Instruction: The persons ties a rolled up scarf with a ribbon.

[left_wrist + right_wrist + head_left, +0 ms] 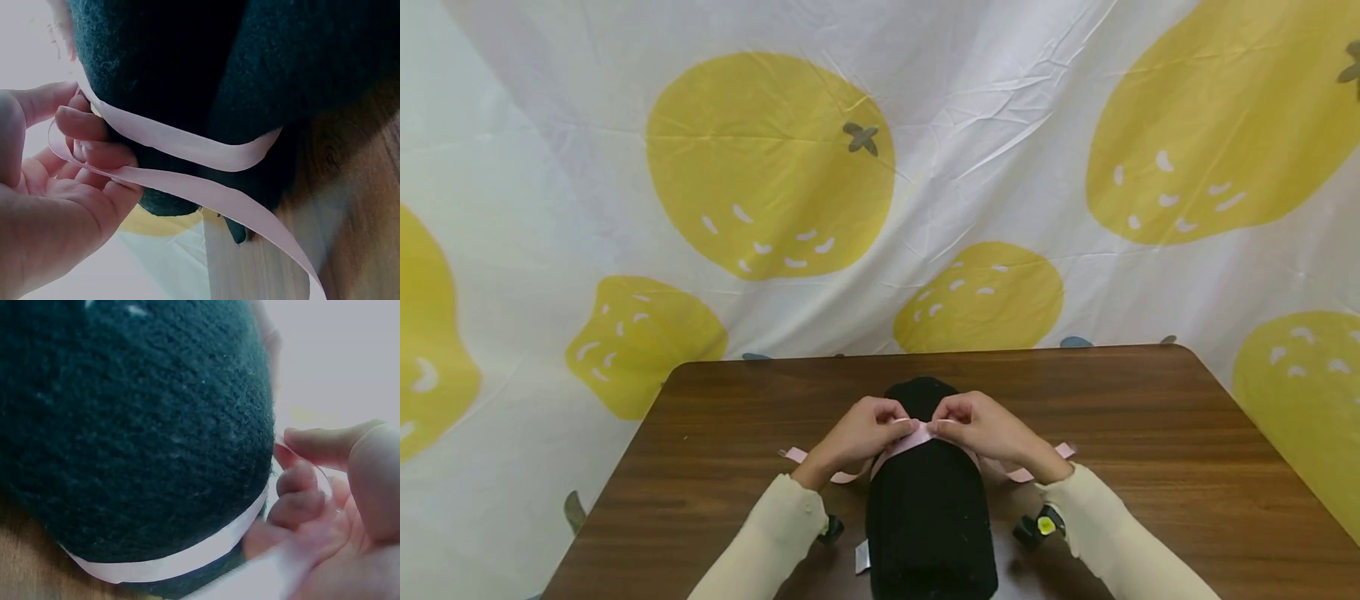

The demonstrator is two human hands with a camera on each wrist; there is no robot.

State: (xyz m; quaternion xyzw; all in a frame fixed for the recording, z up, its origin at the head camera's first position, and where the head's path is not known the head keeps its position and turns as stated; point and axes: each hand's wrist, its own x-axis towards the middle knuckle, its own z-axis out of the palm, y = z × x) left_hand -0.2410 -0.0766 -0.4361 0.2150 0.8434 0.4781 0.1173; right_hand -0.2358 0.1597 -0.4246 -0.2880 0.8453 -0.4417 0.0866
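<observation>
A long dark bundle of fuzzy knit fabric (929,517) lies on the table, with a pink ribbon (904,443) wrapped across its upper part. My left hand (868,433) pinches the ribbon between thumb and fingers on top of the bundle. Close beside it, my right hand (981,425) pinches the ribbon too, the thumb tips of both hands nearly meeting. In the left wrist view the ribbon (187,147) runs round the bundle's side, and a loose length trails from the curled fingers. The right wrist view shows the ribbon band (169,565) against the knit.
The brown wooden table (722,467) has rounded far corners. Behind it hangs a white curtain (820,317) with yellow fruit prints. Loose ribbon ends (1066,450) lie to both sides of the bundle. A small white tag (862,557) sticks out at its left side.
</observation>
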